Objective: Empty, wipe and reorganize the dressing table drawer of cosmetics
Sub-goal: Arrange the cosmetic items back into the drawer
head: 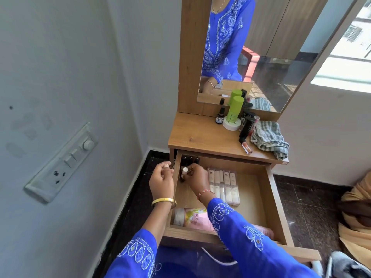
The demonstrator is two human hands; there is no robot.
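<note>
Your small white-capped bottle (184,171) stands in the open wooden drawer (263,189), left of frame centre, beside dark-capped bottles (189,159) at the back corner. It looks light, rigid and probably glass, so take it by the body, not the cap. Your right hand (195,176) curls round it, fingers closed on its side. Your left hand (161,180) hovers loosely curled over the drawer's edge, holding nothing.
</note>
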